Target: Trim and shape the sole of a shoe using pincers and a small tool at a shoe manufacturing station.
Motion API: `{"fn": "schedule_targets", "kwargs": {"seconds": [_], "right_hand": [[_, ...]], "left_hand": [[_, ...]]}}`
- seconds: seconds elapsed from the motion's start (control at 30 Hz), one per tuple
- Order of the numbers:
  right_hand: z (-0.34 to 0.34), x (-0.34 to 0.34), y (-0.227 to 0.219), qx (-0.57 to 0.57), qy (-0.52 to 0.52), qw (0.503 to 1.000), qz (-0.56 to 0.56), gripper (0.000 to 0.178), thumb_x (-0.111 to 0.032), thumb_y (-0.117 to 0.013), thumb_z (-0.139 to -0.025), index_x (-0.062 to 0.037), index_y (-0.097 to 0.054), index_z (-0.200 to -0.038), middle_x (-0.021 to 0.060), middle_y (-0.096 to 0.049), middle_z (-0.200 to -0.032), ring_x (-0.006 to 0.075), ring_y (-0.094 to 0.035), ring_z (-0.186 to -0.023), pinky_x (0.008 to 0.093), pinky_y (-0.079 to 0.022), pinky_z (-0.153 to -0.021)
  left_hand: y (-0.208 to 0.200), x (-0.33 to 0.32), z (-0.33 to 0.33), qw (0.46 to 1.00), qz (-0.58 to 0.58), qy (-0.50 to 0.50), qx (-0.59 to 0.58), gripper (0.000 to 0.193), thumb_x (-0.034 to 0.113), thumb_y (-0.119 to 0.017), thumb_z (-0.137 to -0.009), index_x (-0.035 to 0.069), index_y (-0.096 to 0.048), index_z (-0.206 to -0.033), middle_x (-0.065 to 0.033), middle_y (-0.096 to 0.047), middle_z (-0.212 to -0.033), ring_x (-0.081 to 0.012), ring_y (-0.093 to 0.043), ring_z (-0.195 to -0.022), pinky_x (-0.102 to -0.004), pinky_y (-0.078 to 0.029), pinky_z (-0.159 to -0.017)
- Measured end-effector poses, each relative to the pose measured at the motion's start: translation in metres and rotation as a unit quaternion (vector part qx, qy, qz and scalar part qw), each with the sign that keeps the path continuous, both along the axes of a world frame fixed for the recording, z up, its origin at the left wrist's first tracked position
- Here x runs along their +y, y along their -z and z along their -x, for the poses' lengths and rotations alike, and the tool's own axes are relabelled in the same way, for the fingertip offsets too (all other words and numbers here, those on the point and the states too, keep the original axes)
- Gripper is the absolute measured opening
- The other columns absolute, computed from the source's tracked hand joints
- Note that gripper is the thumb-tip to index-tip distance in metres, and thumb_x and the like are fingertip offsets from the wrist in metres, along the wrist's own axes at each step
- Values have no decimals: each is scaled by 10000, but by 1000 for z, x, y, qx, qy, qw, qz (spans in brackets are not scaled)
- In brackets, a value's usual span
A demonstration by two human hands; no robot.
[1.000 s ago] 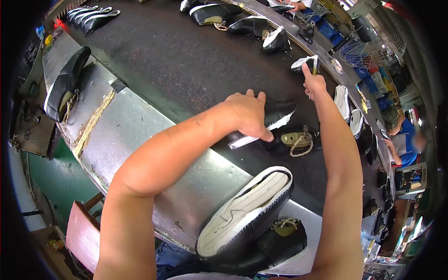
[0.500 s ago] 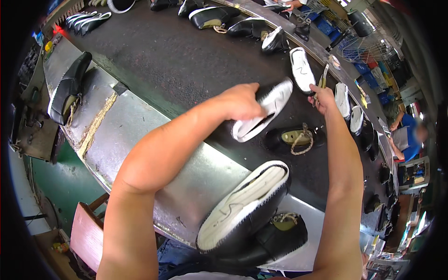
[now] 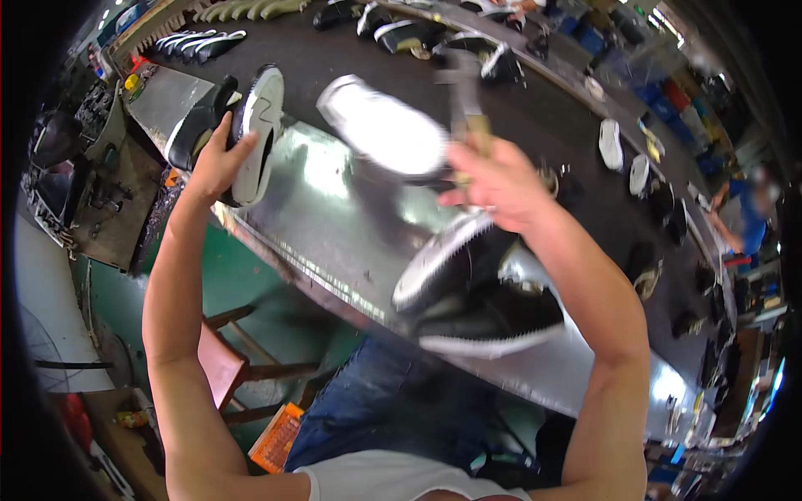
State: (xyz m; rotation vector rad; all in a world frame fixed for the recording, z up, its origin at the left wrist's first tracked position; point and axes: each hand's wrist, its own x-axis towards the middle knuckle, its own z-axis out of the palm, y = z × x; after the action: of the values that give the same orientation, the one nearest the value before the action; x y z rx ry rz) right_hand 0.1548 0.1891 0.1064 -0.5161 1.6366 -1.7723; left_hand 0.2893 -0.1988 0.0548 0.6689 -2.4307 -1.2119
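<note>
Black shoe (image 3: 251, 134) with white sole, gripped sole-up by left hand (image 3: 215, 160) at far-left end of the steel bench (image 3: 334, 225), probably for easy inspection; right hand (image 3: 493, 185) clenched round a hammer handle (image 3: 469, 117) above bench middle.

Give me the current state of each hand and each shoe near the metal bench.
Left hand: gripping the black shoe with a white sole at the bench's far left end.
Right hand: closed around a wooden-handled hammer, raised, blurred.
Blurred white-soled shoe: sole up, beside the hammer; support unclear.
Two black shoes with white soles: lying on the shiny metal bench, untouched.
</note>
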Motion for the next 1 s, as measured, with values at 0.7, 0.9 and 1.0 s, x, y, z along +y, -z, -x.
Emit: {"fn": "schedule_targets", "kwargs": {"seconds": [0.7,0.9,1.0], "right_hand": [[-481,249,187,-132,157,957,-207,325,-236,-614,-985,-14,-517,-1201,80,-672,-1033,116,-635,-800,268,-512,-711],[-509,255,207,-204,220,943,-144,299,-209,-587,-996,-1,-489,-1187,96,-669,-1031,93,-562,-669,243,-474,-594],[-504,250,211,-189,214,950,-129,300,-218,-587,-995,-2,-495,-1182,89,-662,-1004,91,-559,-669,246,-477,-595]], "left_hand": [[1,227,-36,852,488,186,20,733,554,-642,-888,74,-516,-1427,-227,-270,-1588,-455,-183,-1485,-596,-159,-1185],[-27,124,-6,781,505,357,-86,658,273,-711,-847,139,-500,-1455,-211,-240,-1612,-445,-213,-1486,-496,-296,-1183],[-25,87,6,795,511,275,-176,610,185,-716,-826,125,-546,-1408,-207,-320,-1578,-422,-318,-1446,-455,-347,-1163]]}}
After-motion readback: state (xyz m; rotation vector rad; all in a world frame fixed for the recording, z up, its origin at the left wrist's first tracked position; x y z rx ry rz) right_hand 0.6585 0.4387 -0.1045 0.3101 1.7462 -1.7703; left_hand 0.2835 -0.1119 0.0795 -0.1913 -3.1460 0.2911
